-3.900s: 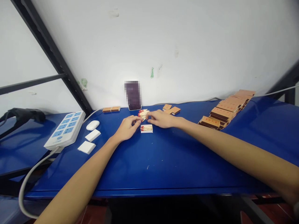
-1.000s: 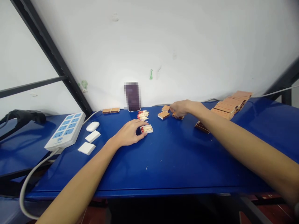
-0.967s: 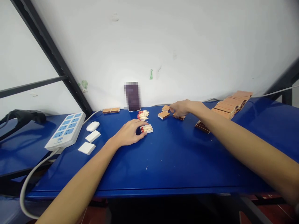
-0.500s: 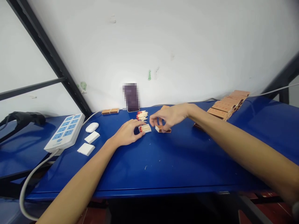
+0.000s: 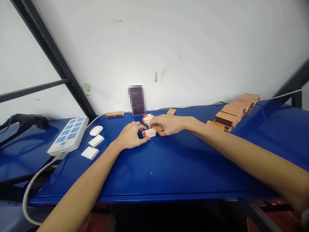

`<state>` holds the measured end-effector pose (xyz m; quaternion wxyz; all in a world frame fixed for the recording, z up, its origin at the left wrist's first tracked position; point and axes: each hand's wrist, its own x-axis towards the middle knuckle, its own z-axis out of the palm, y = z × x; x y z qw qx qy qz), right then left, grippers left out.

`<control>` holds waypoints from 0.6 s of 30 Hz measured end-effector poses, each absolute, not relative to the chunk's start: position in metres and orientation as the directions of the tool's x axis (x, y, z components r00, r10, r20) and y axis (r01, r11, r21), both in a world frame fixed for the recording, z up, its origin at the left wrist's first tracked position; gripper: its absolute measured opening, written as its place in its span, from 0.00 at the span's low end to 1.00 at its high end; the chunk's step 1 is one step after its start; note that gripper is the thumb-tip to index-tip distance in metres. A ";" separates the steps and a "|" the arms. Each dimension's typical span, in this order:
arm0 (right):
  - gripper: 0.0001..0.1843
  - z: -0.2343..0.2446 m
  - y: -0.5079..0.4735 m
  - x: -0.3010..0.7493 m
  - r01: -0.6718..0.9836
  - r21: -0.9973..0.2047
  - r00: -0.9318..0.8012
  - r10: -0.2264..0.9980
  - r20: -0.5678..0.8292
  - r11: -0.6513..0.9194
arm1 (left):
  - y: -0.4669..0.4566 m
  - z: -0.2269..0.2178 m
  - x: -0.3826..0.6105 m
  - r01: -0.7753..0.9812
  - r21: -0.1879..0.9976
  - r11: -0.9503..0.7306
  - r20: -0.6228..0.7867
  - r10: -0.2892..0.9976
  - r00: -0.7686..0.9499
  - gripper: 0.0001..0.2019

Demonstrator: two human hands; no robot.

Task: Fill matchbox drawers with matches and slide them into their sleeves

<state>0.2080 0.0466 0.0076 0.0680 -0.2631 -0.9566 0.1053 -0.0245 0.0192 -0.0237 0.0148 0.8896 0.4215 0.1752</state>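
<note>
My left hand (image 5: 132,135) pinches a white matchbox tray (image 5: 152,135) by its left end, low over the blue table. Red-tipped matches (image 5: 147,133) lie inside the tray. My right hand (image 5: 166,124) grips an orange-brown matchbox sleeve (image 5: 158,129), fingers on its far side and thumb on the near side. The sleeve's left end meets the tray's right end; whether the tray has entered it I cannot tell. Just behind the hands lies a pile of loose matches (image 5: 147,119), partly hidden by my right fingers.
Stacked matchboxes (image 5: 231,111) fan out at the right. One matchbox (image 5: 171,111) and a pair of matchboxes (image 5: 115,114) lie near the wall. A phone-like object (image 5: 137,100) leans there. White boxes (image 5: 90,152), a white rounded case (image 5: 96,130) and a power strip (image 5: 69,135) are at left.
My right hand has moved left with the matchbox sleeve, bringing it from apart on the table against the tray. My left hand still holds the tray in nearly the same place.
</note>
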 end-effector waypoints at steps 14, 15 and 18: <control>0.13 0.022 0.034 0.201 0.744 -0.083 -0.667 0.732 -0.139 0.662 | 0.023 -0.025 -0.026 0.784 0.184 -0.593 0.281 0.796 0.537 0.17; 0.12 0.023 0.033 0.200 0.752 -0.071 -0.658 0.740 -0.139 0.655 | 0.023 -0.024 -0.025 0.787 0.188 -0.588 0.277 0.800 0.532 0.18; 0.14 0.025 0.031 0.198 0.751 -0.058 -0.659 0.741 -0.126 0.658 | 0.021 -0.023 -0.024 0.792 0.199 -0.577 0.260 0.810 0.525 0.19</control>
